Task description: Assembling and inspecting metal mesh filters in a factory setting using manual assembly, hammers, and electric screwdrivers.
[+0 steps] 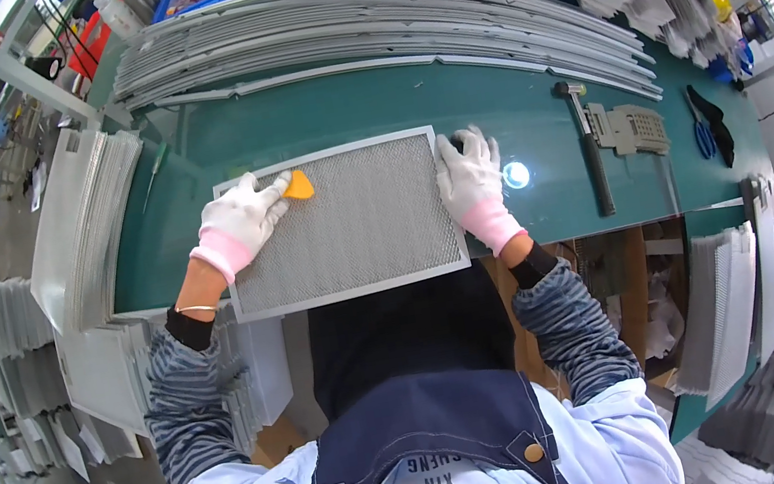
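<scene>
A framed mesh filter panel (354,227) with a thin silvery frame lies on the green table, its near edge overhanging the table's front edge. My left hand (246,214), in a white glove with a pink cuff, is closed on a small orange-yellow scraper (298,186). The scraper is over the panel's upper left part, close to the far frame strip. My right hand (470,173), gloved the same way, lies against the panel's right edge with its fingers stretched away from me and somewhat apart. Whether the scraper touches the mesh, I cannot tell.
Long metal frame strips (353,29) are stacked along the back of the table (540,187). A hammer (586,144), a grey plastic-looking piece (630,128) and blue-handled pliers (702,131) lie to the right. Stacked panels (86,224) and a thin green-handled tool (155,172) are at left.
</scene>
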A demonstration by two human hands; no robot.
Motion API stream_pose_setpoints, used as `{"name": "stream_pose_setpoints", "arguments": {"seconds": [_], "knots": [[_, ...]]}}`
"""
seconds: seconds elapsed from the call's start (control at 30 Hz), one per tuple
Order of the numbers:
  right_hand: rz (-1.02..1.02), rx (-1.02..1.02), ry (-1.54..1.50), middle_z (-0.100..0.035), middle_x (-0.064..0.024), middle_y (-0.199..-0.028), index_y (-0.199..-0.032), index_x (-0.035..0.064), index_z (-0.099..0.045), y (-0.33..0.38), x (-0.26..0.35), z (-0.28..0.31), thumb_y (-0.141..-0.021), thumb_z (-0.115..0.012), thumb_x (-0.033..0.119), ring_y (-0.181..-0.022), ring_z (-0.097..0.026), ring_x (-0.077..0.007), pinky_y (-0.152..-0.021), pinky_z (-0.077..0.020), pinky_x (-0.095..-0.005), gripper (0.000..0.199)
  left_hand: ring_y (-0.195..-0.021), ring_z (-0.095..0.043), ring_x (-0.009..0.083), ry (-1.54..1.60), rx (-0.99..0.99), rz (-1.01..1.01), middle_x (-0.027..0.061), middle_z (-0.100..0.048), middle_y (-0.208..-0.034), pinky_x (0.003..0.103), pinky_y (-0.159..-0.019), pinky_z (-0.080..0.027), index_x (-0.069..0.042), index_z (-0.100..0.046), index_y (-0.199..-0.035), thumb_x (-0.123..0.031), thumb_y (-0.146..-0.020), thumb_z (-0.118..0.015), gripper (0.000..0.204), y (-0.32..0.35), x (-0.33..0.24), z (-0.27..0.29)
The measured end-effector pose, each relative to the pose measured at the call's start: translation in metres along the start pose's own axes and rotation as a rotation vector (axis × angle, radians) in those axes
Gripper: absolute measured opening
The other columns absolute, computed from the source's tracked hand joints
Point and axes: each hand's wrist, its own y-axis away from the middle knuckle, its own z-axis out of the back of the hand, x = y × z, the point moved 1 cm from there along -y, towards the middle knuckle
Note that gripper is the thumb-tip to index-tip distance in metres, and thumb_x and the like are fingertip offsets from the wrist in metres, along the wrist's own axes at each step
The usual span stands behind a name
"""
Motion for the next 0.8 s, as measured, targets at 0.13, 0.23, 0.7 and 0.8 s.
{"name": "stream_pose_setpoints", "arguments": {"seconds": [0.13, 0.23, 0.7, 0.8], "knots": [[0.087, 0.025, -0.025, -0.051, -0.0179, -0.12, -0.116, -0.0002, -0.06, -0.003, 0.004, -0.005, -0.081, -0.063, 0.015, -0.126, -0.044, -0.0369, -0.107, -0.0318, -0.0567, 0.039, -0.072, -0.064, 0.0275, 0.023, -0.011, -0.095, 0.0103, -0.057, -0.088, 0.04, -0.06, -0.053, -0.02, -0.063, -0.123, -0.025, -0.089, -0.062, 0.035, -0.022, -0.014, -0.009], [0.122, 0.027, -0.053, -0.052, -0.0189, -0.121, -0.116, -0.0045, -0.059, -0.001, 0.001, -0.006, -0.081, -0.06, 0.011, -0.125, -0.045, -0.038, -0.107, -0.0325, -0.0545, 0.039, -0.07, -0.065, 0.0273, -0.006, -0.075, -0.114, 0.011, -0.057, -0.087, 0.039, -0.059, -0.053, -0.019, -0.066, -0.117, -0.02, -0.089, -0.06, 0.029, -0.058, -0.034, -0.007], [0.108, 0.005, -0.064, -0.052, -0.0198, -0.121, -0.116, -0.0094, -0.056, -0.005, 0.001, -0.007, -0.084, -0.059, 0.009, -0.123, -0.048, -0.0381, -0.107, -0.0348, -0.0525, 0.038, -0.072, -0.065, 0.028, 0.167, -0.153, -0.276, 0.0095, -0.06, -0.085, 0.039, -0.062, -0.053, -0.02, -0.071, -0.11, -0.03, -0.089, -0.061, 0.025, -0.129, -0.089, -0.039], [0.088, 0.004, -0.039, -0.052, -0.0179, -0.121, -0.116, -0.0074, -0.057, -0.007, 0.001, -0.01, -0.076, -0.065, 0.013, -0.125, -0.046, -0.0356, -0.108, -0.033, -0.0531, 0.045, -0.074, -0.066, 0.0293, 0.209, -0.159, -0.333, 0.0109, -0.061, -0.09, 0.041, -0.063, -0.053, -0.019, -0.069, -0.112, -0.031, -0.09, -0.059, 0.027, -0.132, -0.091, -0.046]]}}
